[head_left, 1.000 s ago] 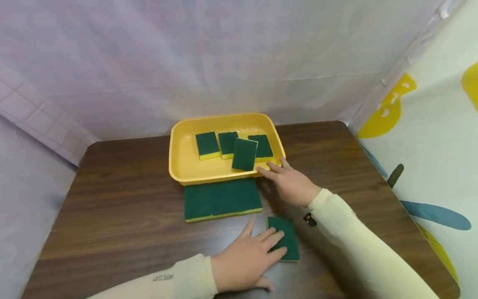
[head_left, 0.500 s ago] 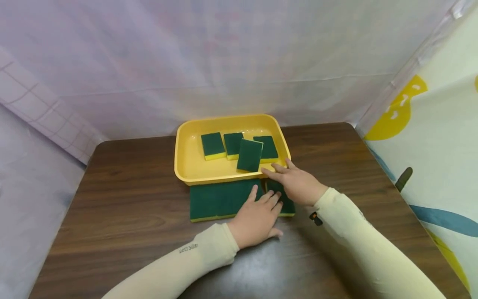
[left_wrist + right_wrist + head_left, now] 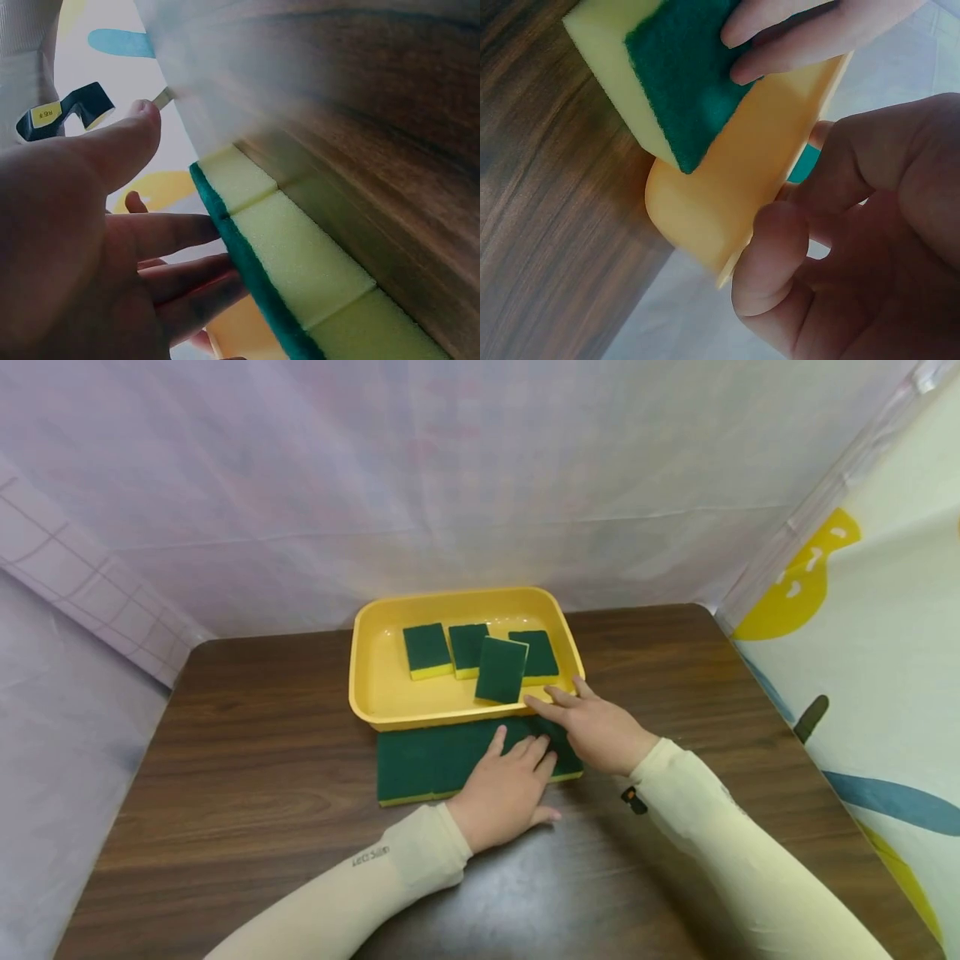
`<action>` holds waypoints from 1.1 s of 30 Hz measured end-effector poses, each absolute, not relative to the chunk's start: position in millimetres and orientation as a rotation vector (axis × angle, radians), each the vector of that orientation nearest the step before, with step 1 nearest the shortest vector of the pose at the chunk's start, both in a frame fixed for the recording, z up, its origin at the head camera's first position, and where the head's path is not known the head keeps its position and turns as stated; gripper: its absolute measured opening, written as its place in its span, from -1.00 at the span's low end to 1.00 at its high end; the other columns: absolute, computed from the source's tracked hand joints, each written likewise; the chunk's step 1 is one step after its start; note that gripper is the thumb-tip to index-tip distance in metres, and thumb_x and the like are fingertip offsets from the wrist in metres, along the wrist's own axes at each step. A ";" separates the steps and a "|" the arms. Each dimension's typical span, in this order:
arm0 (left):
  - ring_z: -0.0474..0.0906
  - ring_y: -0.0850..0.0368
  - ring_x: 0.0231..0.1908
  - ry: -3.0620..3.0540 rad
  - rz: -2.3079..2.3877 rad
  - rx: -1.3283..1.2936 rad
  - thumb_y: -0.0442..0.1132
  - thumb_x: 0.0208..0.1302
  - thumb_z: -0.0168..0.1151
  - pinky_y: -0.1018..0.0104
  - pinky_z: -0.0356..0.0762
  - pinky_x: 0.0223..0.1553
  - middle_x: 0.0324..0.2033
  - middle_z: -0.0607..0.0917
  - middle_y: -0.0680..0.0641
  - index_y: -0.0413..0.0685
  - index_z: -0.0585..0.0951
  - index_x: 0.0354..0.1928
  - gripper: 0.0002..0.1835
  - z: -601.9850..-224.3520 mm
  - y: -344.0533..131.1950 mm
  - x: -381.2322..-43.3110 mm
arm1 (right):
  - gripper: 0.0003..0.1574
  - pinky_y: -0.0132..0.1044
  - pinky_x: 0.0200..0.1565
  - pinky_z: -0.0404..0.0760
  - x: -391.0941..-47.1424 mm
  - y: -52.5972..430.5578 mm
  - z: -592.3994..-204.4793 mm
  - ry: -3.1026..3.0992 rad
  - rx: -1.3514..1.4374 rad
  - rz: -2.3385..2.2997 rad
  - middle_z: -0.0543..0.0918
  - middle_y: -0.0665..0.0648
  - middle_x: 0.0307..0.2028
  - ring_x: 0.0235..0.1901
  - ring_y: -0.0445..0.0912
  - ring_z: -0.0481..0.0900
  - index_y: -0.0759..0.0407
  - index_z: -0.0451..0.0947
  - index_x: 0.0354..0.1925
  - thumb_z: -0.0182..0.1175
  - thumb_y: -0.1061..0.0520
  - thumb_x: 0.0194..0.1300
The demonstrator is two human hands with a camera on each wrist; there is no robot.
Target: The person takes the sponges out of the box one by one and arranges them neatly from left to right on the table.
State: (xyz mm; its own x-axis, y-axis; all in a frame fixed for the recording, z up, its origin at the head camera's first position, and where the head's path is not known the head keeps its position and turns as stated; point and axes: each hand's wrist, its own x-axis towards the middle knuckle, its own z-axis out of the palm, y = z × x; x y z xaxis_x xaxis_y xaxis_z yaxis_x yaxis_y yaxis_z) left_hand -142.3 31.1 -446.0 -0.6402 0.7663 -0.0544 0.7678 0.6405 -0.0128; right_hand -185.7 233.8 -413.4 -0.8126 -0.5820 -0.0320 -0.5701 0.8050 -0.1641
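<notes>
A row of green-and-yellow sponges [image 3: 412,766] lies flat, green side up, along the front of a yellow plastic tray [image 3: 363,672]. My left hand [image 3: 501,795] rests its straight fingertips on the row toward its right end; part of the row is hidden under it. The end sponge [image 3: 686,82] sits against the tray's front wall in the right wrist view. My right hand [image 3: 606,737] holds the tray's front right rim, fingers over the inside and thumb outside. Inside the tray are several more sponges [image 3: 425,647], one leaning on the others.
The tray stands toward the back of a dark wooden table [image 3: 247,760], near a pale curtain [image 3: 315,485]. A printed white cloth [image 3: 885,677] hangs along the right side.
My left hand has moved a loose sponge from the front of the table up to the row's right end. My right hand has stayed at the tray's rim.
</notes>
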 end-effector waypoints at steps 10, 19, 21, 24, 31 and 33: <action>0.25 -0.04 0.59 2.768 0.023 1.307 0.35 0.56 0.17 -0.29 0.13 0.54 0.62 0.31 -0.16 -0.09 0.43 0.62 -0.15 -442.7 30.4 -148.7 | -0.09 0.25 0.17 0.65 -185.8 237.1 -410.9 2.934 -0.914 -0.225 0.45 0.46 0.46 0.42 0.62 0.28 0.10 0.35 0.64 0.24 0.49 0.44; 0.24 -0.02 0.60 2.744 0.103 1.257 0.33 0.58 0.15 -0.32 0.14 0.53 0.63 0.30 -0.12 -0.05 0.43 0.62 -0.18 -444.4 22.2 -148.3 | -0.14 0.28 0.44 0.31 -186.9 230.0 -418.2 2.961 -1.006 -0.155 0.53 0.46 0.40 0.38 0.51 0.44 0.14 0.38 0.62 0.31 0.42 0.45; 0.23 -0.02 0.60 2.743 0.112 1.251 0.34 0.58 0.14 -0.33 0.13 0.53 0.63 0.30 -0.12 -0.04 0.43 0.62 -0.18 -445.4 18.3 -148.6 | -0.16 0.29 0.48 0.24 -187.5 226.3 -419.4 2.962 -1.011 -0.153 0.53 0.46 0.41 0.38 0.49 0.46 0.13 0.38 0.62 0.30 0.40 0.47; 0.24 -0.02 0.59 2.748 0.118 1.265 0.34 0.59 0.13 -0.33 0.14 0.53 0.63 0.30 -0.12 -0.03 0.43 0.63 -0.19 -448.3 14.5 -149.1 | -0.17 0.26 0.43 0.36 -186.7 223.1 -420.5 2.961 -0.967 -0.176 0.50 0.46 0.43 0.42 0.50 0.40 0.10 0.37 0.64 0.27 0.39 0.51; 0.19 -0.04 0.62 2.733 0.192 1.289 0.31 0.61 0.12 -0.32 0.12 0.53 0.65 0.26 -0.12 0.04 0.39 0.65 -0.22 -452.4 10.7 -150.1 | -0.20 0.20 0.09 0.71 -180.9 225.0 -422.2 2.985 -0.893 -0.173 0.50 0.47 0.43 0.44 0.56 0.32 0.06 0.38 0.63 0.24 0.37 0.53; 0.17 -0.05 0.62 2.731 0.224 1.292 0.30 0.62 0.11 -0.32 0.12 0.54 0.66 0.25 -0.12 0.03 0.39 0.66 -0.23 -452.0 8.8 -150.6 | -0.20 0.19 0.03 0.74 -180.2 226.0 -422.4 2.995 -0.889 -0.163 0.50 0.47 0.43 0.43 0.58 0.32 0.05 0.39 0.63 0.23 0.37 0.53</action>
State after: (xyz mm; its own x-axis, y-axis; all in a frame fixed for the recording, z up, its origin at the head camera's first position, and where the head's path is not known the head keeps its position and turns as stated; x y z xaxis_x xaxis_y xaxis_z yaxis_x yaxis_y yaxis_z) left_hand -150.6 8.8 -452.0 -0.6309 0.7749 -0.0378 0.7584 0.6262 0.1807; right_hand -180.2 226.0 -422.4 -0.8383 -0.5449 0.0175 -0.5435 0.8330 -0.1036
